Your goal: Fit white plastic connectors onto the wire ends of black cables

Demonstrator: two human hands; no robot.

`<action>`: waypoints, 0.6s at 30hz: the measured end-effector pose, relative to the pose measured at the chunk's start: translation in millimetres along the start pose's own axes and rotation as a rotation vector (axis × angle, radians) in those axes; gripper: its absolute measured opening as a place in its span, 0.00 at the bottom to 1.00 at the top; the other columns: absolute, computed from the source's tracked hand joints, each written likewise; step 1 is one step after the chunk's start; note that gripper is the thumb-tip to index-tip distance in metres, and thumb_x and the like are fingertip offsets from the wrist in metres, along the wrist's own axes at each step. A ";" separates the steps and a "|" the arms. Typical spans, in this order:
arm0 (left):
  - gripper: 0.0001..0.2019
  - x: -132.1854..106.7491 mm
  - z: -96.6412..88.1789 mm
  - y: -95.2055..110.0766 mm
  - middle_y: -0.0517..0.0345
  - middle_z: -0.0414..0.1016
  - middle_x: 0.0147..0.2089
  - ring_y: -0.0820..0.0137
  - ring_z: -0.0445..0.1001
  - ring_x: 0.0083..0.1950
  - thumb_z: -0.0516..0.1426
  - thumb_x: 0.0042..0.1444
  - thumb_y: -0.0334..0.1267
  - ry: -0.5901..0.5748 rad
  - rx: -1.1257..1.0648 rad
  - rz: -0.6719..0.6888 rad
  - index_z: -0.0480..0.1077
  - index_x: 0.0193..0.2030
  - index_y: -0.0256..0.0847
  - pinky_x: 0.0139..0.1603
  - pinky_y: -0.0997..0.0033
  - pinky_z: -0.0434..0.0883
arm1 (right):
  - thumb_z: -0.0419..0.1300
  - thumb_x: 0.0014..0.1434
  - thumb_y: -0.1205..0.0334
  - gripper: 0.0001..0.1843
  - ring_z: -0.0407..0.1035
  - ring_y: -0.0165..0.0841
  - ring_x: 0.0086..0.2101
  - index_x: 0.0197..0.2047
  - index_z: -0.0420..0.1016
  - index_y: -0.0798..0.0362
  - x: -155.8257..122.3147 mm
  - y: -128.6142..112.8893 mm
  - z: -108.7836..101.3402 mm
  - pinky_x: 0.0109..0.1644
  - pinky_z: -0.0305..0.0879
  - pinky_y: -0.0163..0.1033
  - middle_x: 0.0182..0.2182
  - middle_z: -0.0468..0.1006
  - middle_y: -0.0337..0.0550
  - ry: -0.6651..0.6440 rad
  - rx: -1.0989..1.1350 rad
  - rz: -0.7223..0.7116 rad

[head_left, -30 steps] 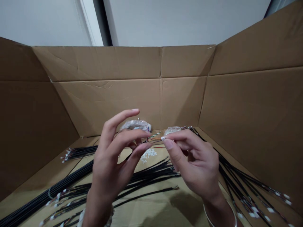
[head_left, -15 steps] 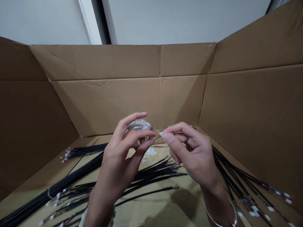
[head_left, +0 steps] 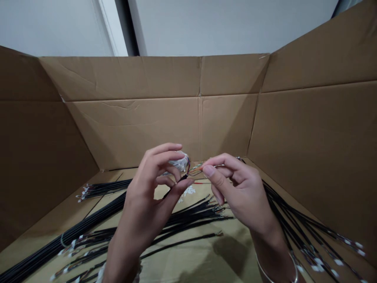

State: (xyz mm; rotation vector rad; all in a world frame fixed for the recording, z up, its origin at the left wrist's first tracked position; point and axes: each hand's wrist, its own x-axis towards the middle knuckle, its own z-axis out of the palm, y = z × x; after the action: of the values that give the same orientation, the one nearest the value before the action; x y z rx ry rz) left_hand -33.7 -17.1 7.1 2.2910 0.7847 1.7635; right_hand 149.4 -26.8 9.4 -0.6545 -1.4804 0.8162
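Observation:
My left hand point(head_left: 150, 192) is raised over the box floor, its thumb and fingers pinched on the end of a thin black cable point(head_left: 173, 188) whose coloured wire tips point(head_left: 194, 171) fan out to the right. My right hand point(head_left: 235, 188) faces it, fingertips pinched together right at those wire tips; something small and white may be between them, but I cannot make it out. Behind the left hand lies a crumpled clear plastic bag point(head_left: 180, 160). A small heap of white connectors point(head_left: 188, 191) rests on the cardboard just below the hands.
I am working inside a large cardboard box point(head_left: 165, 118) with tall walls on three sides. Bundles of black cables with white plug ends lie on the floor at left point(head_left: 73, 236), centre point(head_left: 194, 216) and right point(head_left: 306, 232). A bracelet point(head_left: 290, 263) circles my right wrist.
My left index finger has curled down to join the pinch on the cable. The right hand moved left until its fingertips met the wire tips, covering the second plastic bag behind it.

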 end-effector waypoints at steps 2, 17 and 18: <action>0.16 0.7 -1.8 1.0 0.59 0.78 0.50 0.77 0.78 0.36 0.64 0.63 0.31 -0.034 -0.034 -0.071 0.73 0.56 0.50 0.38 0.80 0.81 | 0.64 0.68 0.58 0.09 0.56 0.23 0.16 0.36 0.75 0.52 -0.3 -0.1 -0.9 0.20 0.53 0.28 0.15 0.64 0.26 -0.011 0.010 0.003; 0.09 5.9 -11.9 14.5 0.64 0.82 0.30 0.73 0.77 0.27 0.62 0.67 0.36 -0.165 -0.038 -0.117 0.79 0.34 0.48 0.28 0.77 0.74 | 0.61 0.74 0.58 0.09 0.69 0.24 0.24 0.39 0.74 0.49 -9.5 -2.6 -4.1 0.29 0.64 0.30 0.23 0.75 0.30 -0.070 -0.123 -0.138; 0.08 4.0 -12.2 14.9 0.65 0.83 0.30 0.72 0.79 0.28 0.62 0.67 0.36 -0.143 -0.037 -0.105 0.80 0.35 0.49 0.31 0.76 0.76 | 0.61 0.74 0.59 0.09 0.70 0.24 0.24 0.39 0.74 0.49 -9.7 -2.6 -3.8 0.29 0.64 0.30 0.23 0.75 0.30 -0.061 -0.148 -0.164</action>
State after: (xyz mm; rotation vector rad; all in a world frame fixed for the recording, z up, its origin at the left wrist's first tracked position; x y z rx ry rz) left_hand -39.7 -30.3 20.4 2.2775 0.8234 1.5376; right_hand 154.1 -35.7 5.6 -0.6129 -1.6384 0.6093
